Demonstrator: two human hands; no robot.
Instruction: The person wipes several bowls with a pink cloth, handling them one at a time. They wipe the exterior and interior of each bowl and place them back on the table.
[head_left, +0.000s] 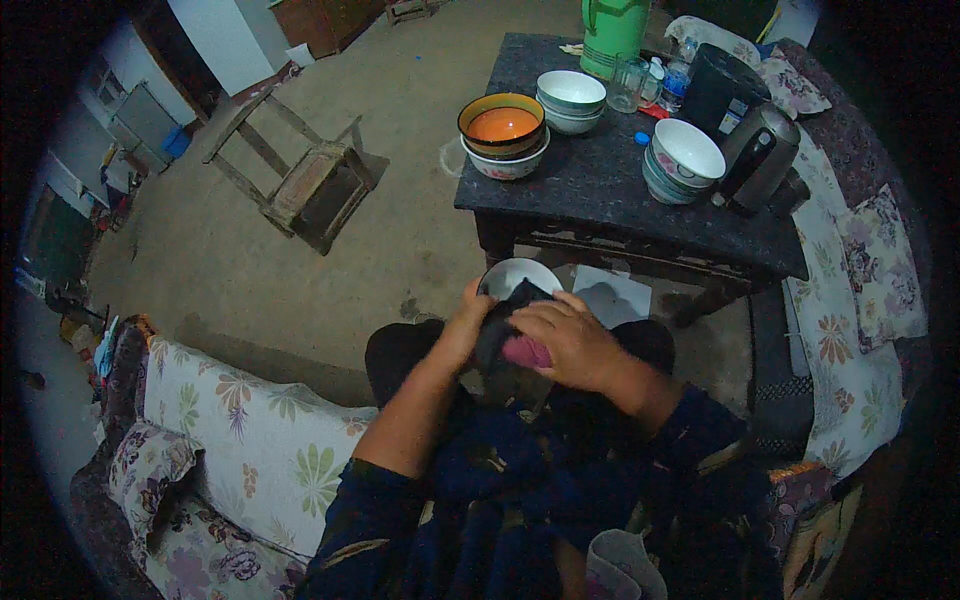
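Observation:
A white bowl (510, 274) is held over my lap, its hollow partly covered by a dark cloth (496, 330). My left hand (469, 319) grips the bowl's left rim with the thumb near the inside. In my right hand (566, 337) the cloth is bunched against the bowl's near side, and a pink part of cloth (527, 350) shows under the fingers. The fingers of both hands hide the bowl's lower part. Beyond the bowl, on the dark table (585, 202), an orange-lined bowl (501, 121) sits nested in a white one.
More stacked bowls (571, 94) (686, 154), a steel electric kettle (761, 150), a green thermos (615, 34) and a glass mug (626, 84) stand on the table. A wooden chair (311, 176) is on the floor at left. Sofas with floral covers (262, 420) flank me.

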